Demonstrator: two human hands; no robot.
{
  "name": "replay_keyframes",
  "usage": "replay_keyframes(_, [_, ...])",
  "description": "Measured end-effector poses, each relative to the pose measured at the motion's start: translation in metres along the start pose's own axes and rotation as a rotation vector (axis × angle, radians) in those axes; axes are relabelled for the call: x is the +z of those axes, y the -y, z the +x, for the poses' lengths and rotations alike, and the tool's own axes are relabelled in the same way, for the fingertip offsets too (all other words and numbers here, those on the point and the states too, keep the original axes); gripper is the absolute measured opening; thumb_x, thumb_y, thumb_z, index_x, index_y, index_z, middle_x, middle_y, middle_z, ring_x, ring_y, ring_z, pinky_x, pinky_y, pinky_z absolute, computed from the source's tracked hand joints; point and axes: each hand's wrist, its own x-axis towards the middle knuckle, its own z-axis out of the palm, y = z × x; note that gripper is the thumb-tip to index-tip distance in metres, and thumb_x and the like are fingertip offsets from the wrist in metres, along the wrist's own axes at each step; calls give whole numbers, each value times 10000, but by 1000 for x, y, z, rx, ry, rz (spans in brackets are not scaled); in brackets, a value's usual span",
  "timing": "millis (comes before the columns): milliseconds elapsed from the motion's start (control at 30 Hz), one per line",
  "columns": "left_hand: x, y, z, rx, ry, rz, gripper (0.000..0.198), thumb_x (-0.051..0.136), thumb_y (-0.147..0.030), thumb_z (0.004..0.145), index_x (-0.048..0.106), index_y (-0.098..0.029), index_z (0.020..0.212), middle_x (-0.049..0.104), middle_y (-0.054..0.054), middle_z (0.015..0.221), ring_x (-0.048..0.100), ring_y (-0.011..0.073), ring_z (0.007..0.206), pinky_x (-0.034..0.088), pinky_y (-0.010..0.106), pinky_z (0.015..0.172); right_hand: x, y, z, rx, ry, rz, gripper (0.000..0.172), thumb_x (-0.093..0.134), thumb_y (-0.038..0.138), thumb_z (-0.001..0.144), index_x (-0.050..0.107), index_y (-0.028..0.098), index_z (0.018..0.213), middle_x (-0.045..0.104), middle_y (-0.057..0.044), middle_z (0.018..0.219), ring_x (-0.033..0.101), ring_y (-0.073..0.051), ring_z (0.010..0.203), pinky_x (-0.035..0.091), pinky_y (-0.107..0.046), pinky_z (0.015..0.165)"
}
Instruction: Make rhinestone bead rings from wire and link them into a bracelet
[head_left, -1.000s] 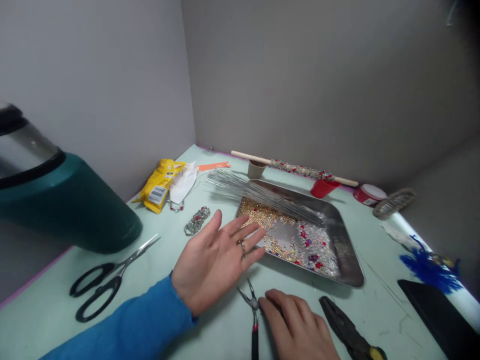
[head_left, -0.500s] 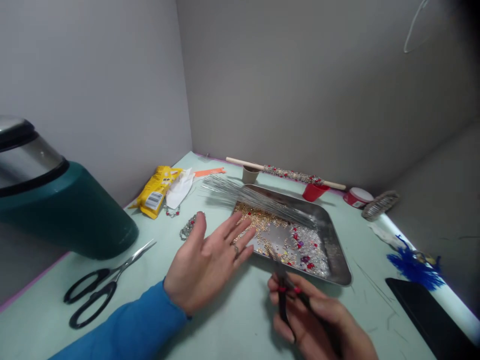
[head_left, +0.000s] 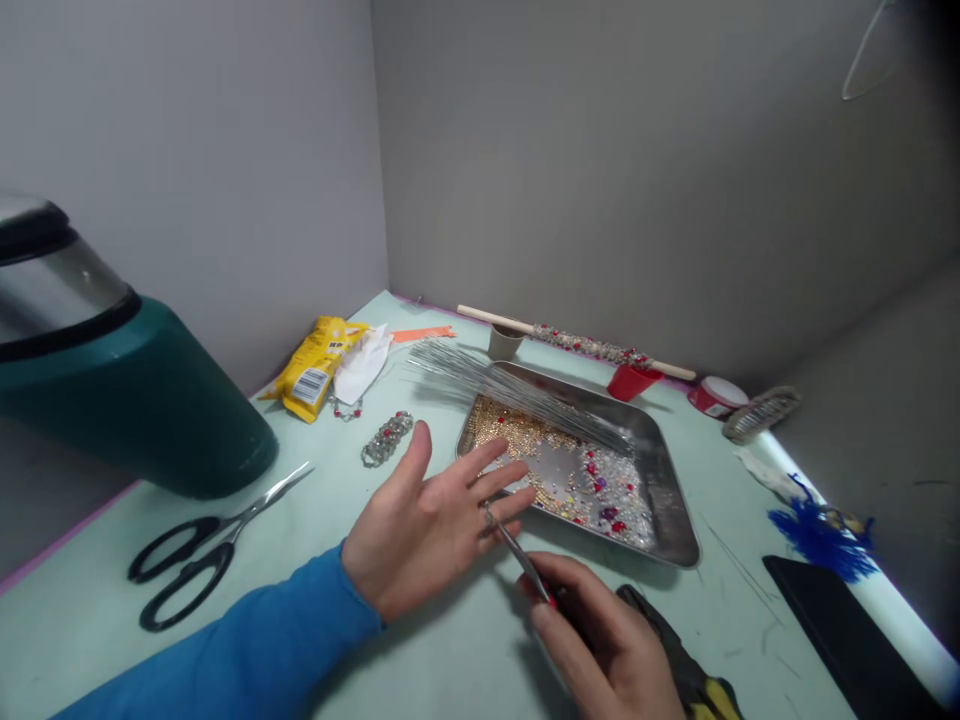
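My left hand (head_left: 420, 535) is palm up with its fingers spread, over the table left of the bead tray. A small wire-like ring (head_left: 489, 516) sits on one of its fingers. My right hand (head_left: 607, 640) is closed around pliers (head_left: 531, 570), seen edge-on, whose narrow metal tip meets that ring. The pliers' handles are mostly hidden by the fingers. Behind my left thumb lies a beaded wire band (head_left: 387, 440) with red beads.
A metal tray (head_left: 679, 520) holds gold, clear and red beads, with thin wires (head_left: 517, 390) across it. Scissors (head_left: 225, 545) and a green bottle (head_left: 172, 410) stand left. A black-and-yellow tool (head_left: 675, 640) lies by my right hand. A beaded stick (head_left: 495, 318) rests on cups behind.
My right hand has moved up and left, turning the pliers so that their tip is now at the ring. My left hand has shifted slightly right, uncovering the beaded band.
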Motion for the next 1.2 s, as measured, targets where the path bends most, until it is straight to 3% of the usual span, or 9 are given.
replay_keyframes(200, [-6,5,0,82,98,199,777,247,-707,785,407,-161,1315,312,122,1434,231,289,1329,53,423,1082,3,0,2,-201,-105,-239,234,551,177,789,595,201,1017,694,-60,924,666,-181,785,541,-208,602])
replay_keyframes(467, [-8,6,0,71,112,183,789,227,-701,793,389,-137,1321,390,153,1379,264,296,1315,62,443,1075,5,-2,3,-433,-121,-361,281,532,110,776,545,166,1051,663,-92,890,638,-205,792,525,-296,675])
replay_keyframes(733, [-1,1,0,-21,44,27,807,222,-695,797,374,-76,1293,408,230,1329,319,352,1272,142,477,1039,4,-5,5,-484,-110,-390,296,528,75,773,551,149,1058,661,-106,899,629,-201,817,528,-301,684])
replay_keyframes(933, [-4,-1,1,-70,48,12,812,221,-712,782,391,-92,1278,431,217,1313,342,344,1260,140,474,1038,2,-4,6,-523,-115,-413,306,530,68,761,563,149,1054,675,-108,892,641,-202,790,537,-306,668])
replay_keyframes(1100, [-7,2,0,-16,100,137,825,207,-712,783,384,-97,1303,437,213,1319,347,351,1258,113,500,1044,2,-2,4,-511,-103,-397,294,522,64,765,562,154,1042,675,-95,869,645,-186,757,538,-283,649])
replay_keyframes(1200, [-9,5,-2,76,162,379,777,259,-680,803,316,-149,1367,323,170,1419,295,321,1296,103,483,1062,2,0,2,-490,-87,-397,268,532,62,767,568,149,1018,668,-85,829,639,-172,712,536,-264,623])
